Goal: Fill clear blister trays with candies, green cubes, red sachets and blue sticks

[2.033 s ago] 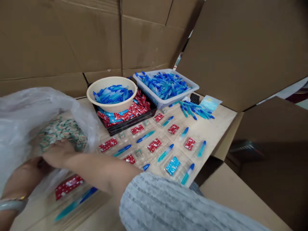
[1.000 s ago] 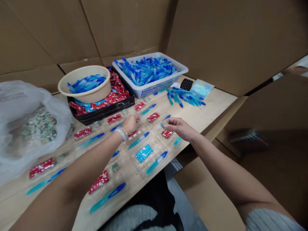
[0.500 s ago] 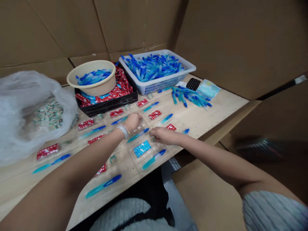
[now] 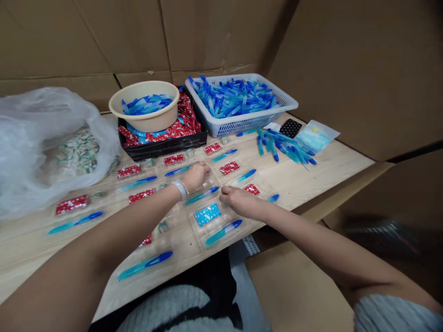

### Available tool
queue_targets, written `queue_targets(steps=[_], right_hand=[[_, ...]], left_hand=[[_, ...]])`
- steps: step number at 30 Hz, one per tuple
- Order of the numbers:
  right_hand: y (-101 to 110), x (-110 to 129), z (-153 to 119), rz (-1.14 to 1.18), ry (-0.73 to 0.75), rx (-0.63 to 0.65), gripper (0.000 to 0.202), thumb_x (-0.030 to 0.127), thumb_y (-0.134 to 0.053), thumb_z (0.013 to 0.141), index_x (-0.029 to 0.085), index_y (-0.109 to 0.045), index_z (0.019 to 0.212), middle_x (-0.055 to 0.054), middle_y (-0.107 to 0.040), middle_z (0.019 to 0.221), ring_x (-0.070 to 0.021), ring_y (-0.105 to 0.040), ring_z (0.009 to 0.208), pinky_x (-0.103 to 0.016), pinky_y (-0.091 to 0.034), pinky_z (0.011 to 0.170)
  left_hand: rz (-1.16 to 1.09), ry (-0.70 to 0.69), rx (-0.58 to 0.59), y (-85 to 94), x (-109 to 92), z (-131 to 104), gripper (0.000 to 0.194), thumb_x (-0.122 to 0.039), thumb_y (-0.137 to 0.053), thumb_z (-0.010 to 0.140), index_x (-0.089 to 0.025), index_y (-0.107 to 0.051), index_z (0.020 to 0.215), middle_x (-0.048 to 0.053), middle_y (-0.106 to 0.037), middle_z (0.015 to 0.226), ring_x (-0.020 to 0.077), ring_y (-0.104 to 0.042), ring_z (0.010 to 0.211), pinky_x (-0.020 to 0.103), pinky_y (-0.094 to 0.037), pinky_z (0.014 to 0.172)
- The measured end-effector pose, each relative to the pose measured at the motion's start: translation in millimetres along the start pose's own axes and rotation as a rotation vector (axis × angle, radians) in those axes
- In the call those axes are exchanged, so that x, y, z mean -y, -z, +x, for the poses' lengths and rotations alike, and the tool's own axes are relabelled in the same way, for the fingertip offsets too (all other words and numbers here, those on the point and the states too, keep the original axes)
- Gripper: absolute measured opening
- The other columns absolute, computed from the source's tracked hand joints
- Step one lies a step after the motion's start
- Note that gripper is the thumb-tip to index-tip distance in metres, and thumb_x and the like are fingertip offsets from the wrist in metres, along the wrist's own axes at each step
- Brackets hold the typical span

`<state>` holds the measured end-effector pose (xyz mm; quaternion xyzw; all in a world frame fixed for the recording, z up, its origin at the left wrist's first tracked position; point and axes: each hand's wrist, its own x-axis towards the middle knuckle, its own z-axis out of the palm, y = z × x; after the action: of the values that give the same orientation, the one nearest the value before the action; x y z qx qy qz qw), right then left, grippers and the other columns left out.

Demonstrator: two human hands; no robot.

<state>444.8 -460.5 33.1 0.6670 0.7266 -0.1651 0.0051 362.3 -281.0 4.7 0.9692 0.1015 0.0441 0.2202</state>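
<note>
My left hand (image 4: 196, 177), a pale band on its wrist, is closed over a clear tray in the middle of the table; whatever its fingers hold is hidden. Just to its right, my right hand (image 4: 239, 202) has its fingertips pinched together at the upper corner of a tray with a blue dotted packet (image 4: 207, 215) and a blue-and-teal pen (image 4: 223, 232). What sits in that pinch is too small to name. Between the hands lies another pen (image 4: 202, 195). Red dotted packets (image 4: 229, 168) and similar pens lie in the trays around.
A white basket (image 4: 242, 121) full of pens stands at the back, beside a cream bowl (image 4: 152, 121) of blue pieces on a black box (image 4: 166, 147) of packets. A plastic bag (image 4: 20, 184) of small striped pieces is on the left. Loose pens (image 4: 284, 147) lie on the right.
The view has shifted slightly, so the table's contents appear a little farther right. Both hands stay over nearly the same trays, fingers closed.
</note>
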Motion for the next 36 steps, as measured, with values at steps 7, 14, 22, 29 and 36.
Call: queue_targets(steps=[7,14,22,29,36], right_hand=[[0,5,-7,0.02,-0.052,-0.056,0.019,0.005,-0.044,0.073,0.015,-0.055,0.085,-0.008,-0.052,0.091,-0.0162,-0.049,0.082,-0.025,-0.038,0.07],[-13,0,-16,0.044,-0.132,-0.233,0.018,0.014,-0.042,0.082,0.015,-0.06,0.081,-0.009,-0.055,0.086,-0.018,-0.047,0.083,-0.029,-0.036,0.073],[-24,2,-21,0.038,-0.063,-0.266,0.018,0.017,-0.046,0.082,0.017,-0.062,0.088,-0.008,-0.056,0.084,-0.0182,-0.047,0.082,-0.031,-0.034,0.072],[-9,-1,14,0.036,-0.262,-0.422,0.021,0.021,-0.044,0.083,0.016,-0.061,0.096,-0.008,-0.056,0.088,-0.0188,-0.047,0.086,-0.03,-0.035,0.075],[-5,-11,71,-0.016,-0.472,-0.347,0.021,0.017,-0.044,0.08,0.017,-0.064,0.088,-0.009,-0.055,0.09,-0.0203,-0.045,0.089,-0.029,-0.034,0.076]], left_hand=[[-0.031,-0.018,-0.045,-0.6,2,-4,0.023,-0.016,-0.039,0.078,-0.014,-0.06,0.087,0.008,-0.056,0.09,0.0188,-0.052,0.086,0.031,-0.042,0.079],[-0.008,-0.012,-0.007,-0.1,6,-4,0.021,-0.021,-0.041,0.079,-0.013,-0.061,0.077,0.01,-0.055,0.093,0.0178,-0.052,0.084,0.029,-0.041,0.078],[-0.073,-0.009,-0.076,2.3,13,-6,0.025,-0.02,-0.038,0.08,-0.015,-0.062,0.084,0.008,-0.056,0.095,0.0166,-0.052,0.087,0.027,-0.042,0.08],[-0.049,0.067,-0.104,13.0,21,-13,0.025,-0.019,-0.041,0.078,-0.014,-0.064,0.086,0.008,-0.058,0.089,0.0171,-0.054,0.084,0.028,-0.043,0.08],[0.048,0.164,-0.04,3.7,2,-11,0.02,-0.023,-0.049,0.075,-0.015,-0.063,0.087,0.009,-0.057,0.092,0.0186,-0.055,0.081,0.028,-0.043,0.073]])
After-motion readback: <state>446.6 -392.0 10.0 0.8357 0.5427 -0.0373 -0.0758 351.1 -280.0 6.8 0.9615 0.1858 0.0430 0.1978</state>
